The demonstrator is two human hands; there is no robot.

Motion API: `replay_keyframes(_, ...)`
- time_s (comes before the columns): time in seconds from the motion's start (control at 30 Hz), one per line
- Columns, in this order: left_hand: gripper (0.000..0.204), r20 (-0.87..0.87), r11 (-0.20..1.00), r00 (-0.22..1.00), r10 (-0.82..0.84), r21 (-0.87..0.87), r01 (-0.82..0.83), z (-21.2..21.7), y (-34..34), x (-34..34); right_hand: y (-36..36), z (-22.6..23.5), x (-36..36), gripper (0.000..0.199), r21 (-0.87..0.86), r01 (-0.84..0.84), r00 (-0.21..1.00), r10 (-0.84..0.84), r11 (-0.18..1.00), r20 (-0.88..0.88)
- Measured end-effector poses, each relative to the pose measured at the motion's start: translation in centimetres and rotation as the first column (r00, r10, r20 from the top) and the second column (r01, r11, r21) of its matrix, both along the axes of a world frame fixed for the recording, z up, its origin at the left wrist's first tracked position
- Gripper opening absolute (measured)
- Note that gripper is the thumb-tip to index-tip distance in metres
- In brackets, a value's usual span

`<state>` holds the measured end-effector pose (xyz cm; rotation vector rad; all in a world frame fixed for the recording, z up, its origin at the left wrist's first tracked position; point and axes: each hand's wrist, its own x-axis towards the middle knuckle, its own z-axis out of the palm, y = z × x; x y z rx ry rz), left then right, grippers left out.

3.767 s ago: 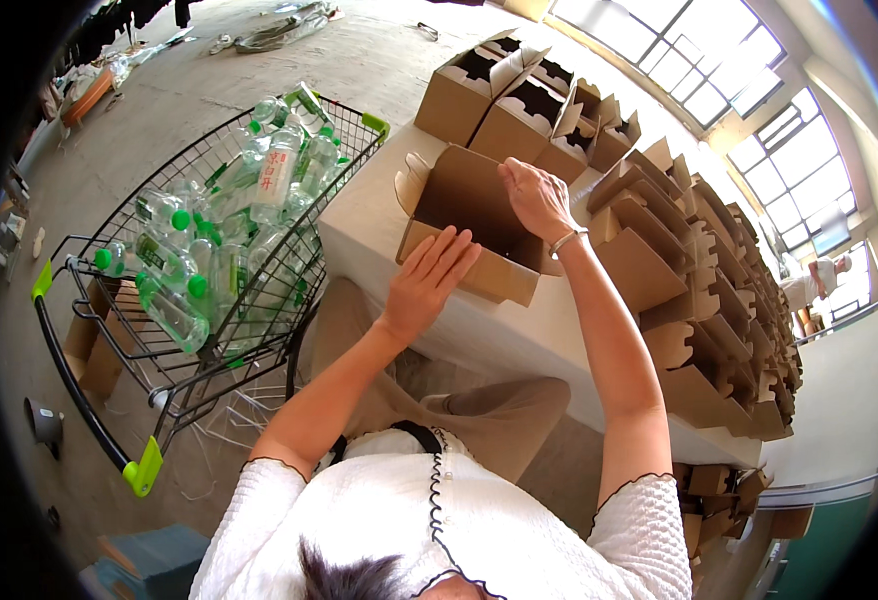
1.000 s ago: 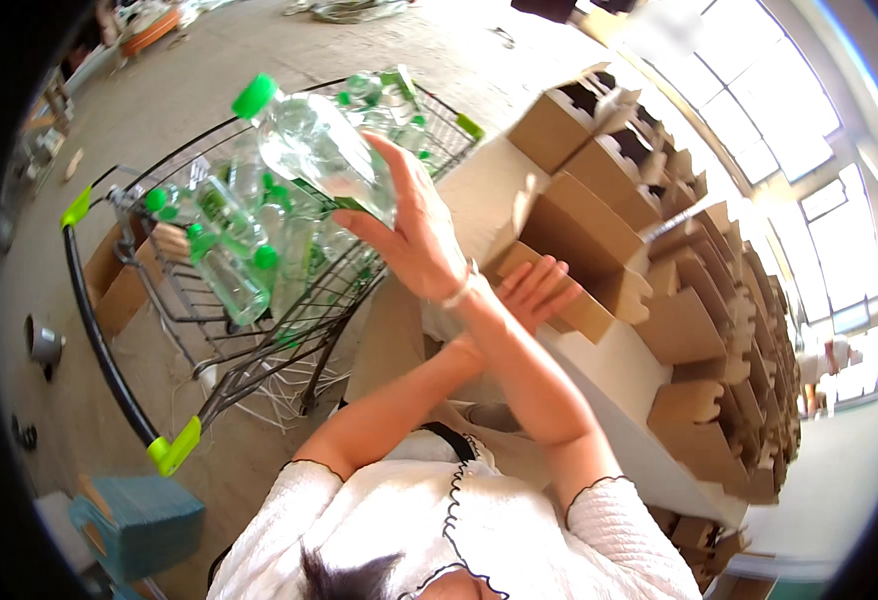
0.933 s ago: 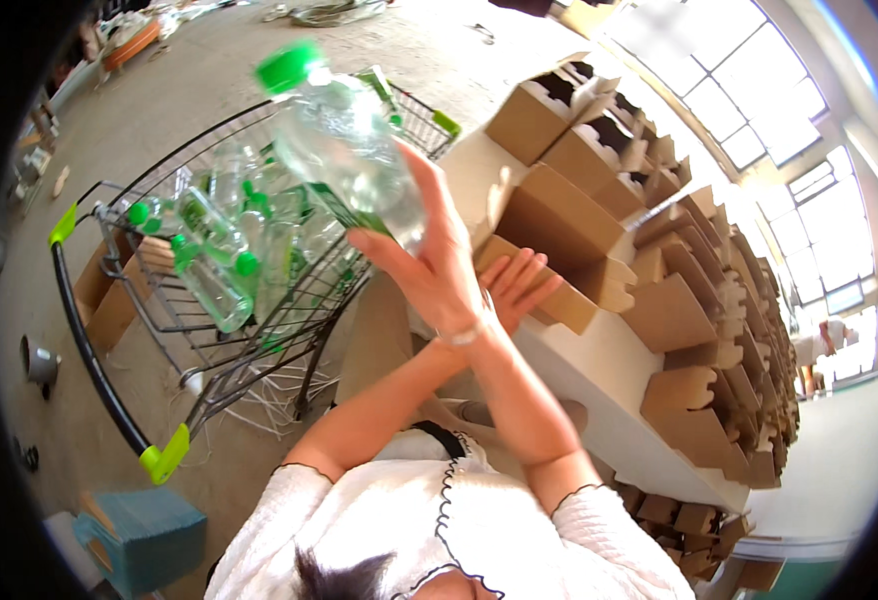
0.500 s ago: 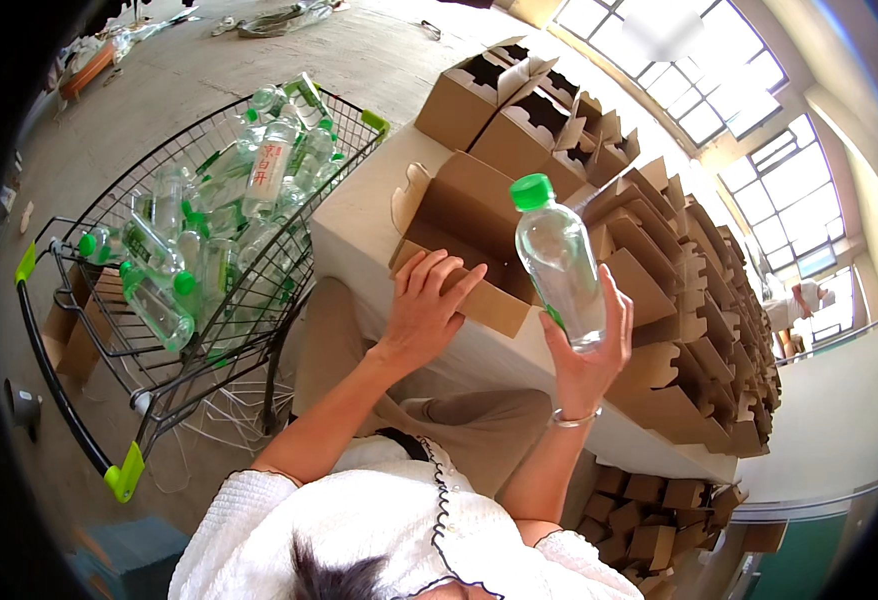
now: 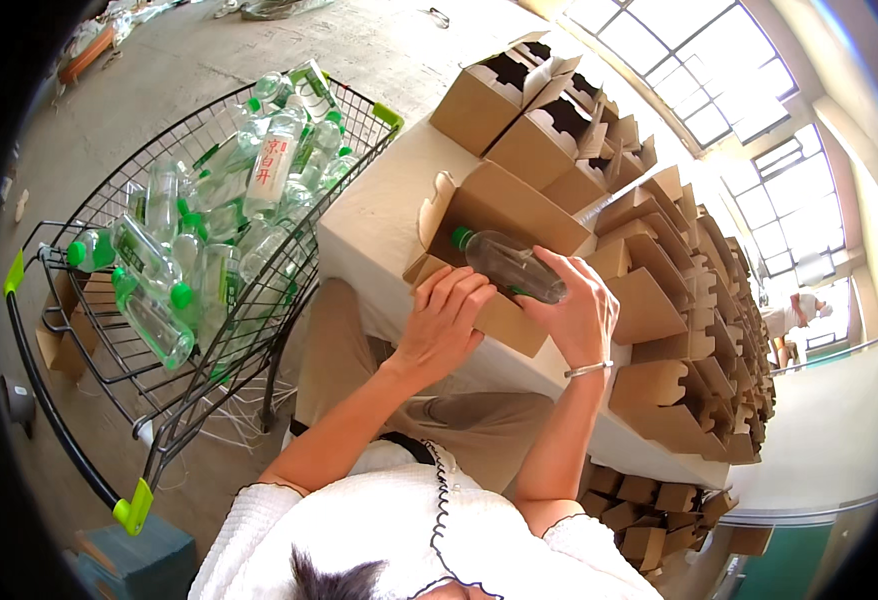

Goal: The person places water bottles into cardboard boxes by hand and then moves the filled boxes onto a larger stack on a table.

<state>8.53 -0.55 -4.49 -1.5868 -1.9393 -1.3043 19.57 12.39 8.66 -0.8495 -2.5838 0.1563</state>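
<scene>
An open cardboard box (image 5: 519, 200) stands on the table in front of me. My right hand (image 5: 576, 305) grips a clear plastic bottle (image 5: 509, 262) with a green cap by its base end. The bottle lies tilted inside the mouth of the box, its cap toward the far left. My left hand (image 5: 444, 318) is on the near left edge of the box, its fingers bent over the rim. The left thumb is mostly hidden.
To the left stands a black wire shopping cart (image 5: 174, 400) heaped with green-capped bottles (image 5: 149, 250). Rows of open cardboard boxes (image 5: 649, 260) fill the table (image 5: 364, 225) to the right. More boxes (image 5: 644, 510) are piled below it. A person (image 5: 799, 312) is far off at right.
My right hand has lowered the bottle from upright above the box to a tilted position inside its opening. The left hand stays on the box edge, its fingers now closer together.
</scene>
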Motion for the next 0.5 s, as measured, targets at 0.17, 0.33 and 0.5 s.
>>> replay_keyframes(0.17,0.072,-0.008,1.0,1.0,-0.01,-0.019,0.01,0.1,-0.2,-0.2,0.8,-2.2,-2.9,0.064,-0.079,-0.002,1.0,0.004,0.997,0.03)
replay_keyframes(0.33,0.072,-0.007,1.0,1.0,-0.018,-0.026,0.018,0.3,0.4,-1.0,2.1,-4.5,-3.4,0.037,-0.219,-0.089,0.995,0.095,0.972,0.016)
replay_keyframes(0.5,0.065,-0.031,0.998,0.999,0.011,-0.06,-0.013,0.6,0.5,-1.0,4.8,-3.9,-4.2,0.036,-0.457,-0.103,0.939,0.239,0.883,0.249)
